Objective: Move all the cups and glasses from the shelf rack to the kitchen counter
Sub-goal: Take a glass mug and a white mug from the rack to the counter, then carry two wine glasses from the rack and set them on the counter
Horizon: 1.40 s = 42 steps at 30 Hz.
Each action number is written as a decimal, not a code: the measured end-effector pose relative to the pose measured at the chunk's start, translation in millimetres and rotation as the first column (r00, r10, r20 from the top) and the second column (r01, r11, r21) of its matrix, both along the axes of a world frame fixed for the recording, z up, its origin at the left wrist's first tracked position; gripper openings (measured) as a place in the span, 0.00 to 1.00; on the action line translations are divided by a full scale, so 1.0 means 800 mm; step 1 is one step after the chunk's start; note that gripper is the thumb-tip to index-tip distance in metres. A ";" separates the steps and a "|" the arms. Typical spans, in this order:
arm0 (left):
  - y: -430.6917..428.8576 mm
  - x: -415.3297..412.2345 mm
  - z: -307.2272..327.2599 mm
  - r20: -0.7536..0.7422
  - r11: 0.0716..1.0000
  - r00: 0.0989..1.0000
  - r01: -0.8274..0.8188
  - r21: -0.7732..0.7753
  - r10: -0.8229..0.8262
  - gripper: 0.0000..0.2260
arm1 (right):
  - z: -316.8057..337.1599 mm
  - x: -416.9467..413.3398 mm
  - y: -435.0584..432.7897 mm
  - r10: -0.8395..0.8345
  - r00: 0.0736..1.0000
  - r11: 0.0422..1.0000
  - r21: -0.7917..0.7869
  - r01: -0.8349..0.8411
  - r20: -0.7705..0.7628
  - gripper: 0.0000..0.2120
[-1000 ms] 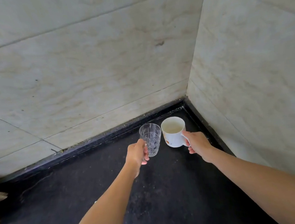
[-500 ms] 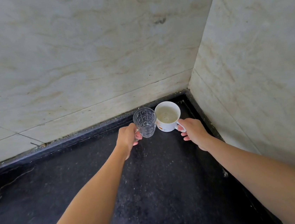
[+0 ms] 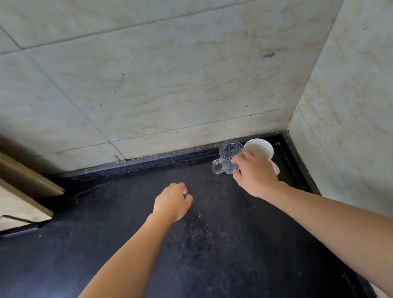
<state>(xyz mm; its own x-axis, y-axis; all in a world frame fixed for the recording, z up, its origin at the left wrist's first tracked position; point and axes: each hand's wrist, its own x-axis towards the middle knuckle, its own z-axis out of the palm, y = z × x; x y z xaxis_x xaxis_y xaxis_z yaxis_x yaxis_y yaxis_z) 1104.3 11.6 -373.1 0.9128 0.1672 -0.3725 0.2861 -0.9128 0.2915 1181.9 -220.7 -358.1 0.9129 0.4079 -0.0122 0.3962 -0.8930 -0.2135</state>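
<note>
A clear patterned glass mug (image 3: 228, 156) stands on the black kitchen counter (image 3: 201, 246) near the back right corner, its handle pointing left. A white cup (image 3: 260, 147) stands right beside it, partly hidden behind my right hand (image 3: 254, 175). That hand reaches over the cup, and its thumb and fingers rest on the right side of the glass mug. My left hand (image 3: 172, 201) hovers over the counter to the left of the mug, loosely curled and holding nothing. The shelf rack is out of view.
Pale marble-look tiled walls (image 3: 158, 79) close the counter at the back and on the right. A beige board or cabinet edge (image 3: 11, 189) juts in at the left.
Both cups now stand on the counter in the corner. My left hand let go of the glass mug and drew back left. My right hand left the white cup's handle and shifted onto the glass mug.
</note>
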 end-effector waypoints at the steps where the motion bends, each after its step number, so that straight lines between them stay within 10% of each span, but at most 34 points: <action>1: 0.012 -0.021 0.009 0.000 0.999 1.000 -0.007 0.040 0.007 0.13 | 0.008 -0.010 0.020 0.079 0.997 0.997 -0.004 -0.079 -0.007 0.14; 11: 0.142 -0.284 0.085 -0.002 0.937 0.971 -0.229 0.263 0.238 0.13 | 0.065 -0.189 0.227 0.556 0.830 0.829 -0.031 -0.558 -0.052 0.13; 22: 0.186 -0.764 0.155 0.048 0.717 0.789 -0.579 0.388 0.612 0.12 | 0.120 -0.585 0.389 0.895 0.446 0.446 0.002 -0.895 0.004 0.14; 42: 0.172 -1.471 0.220 0.124 -0.098 -0.063 -0.950 0.298 0.990 0.06 | 0.189 -1.309 0.609 0.868 -0.464 -0.463 -0.052 -0.885 0.175 0.17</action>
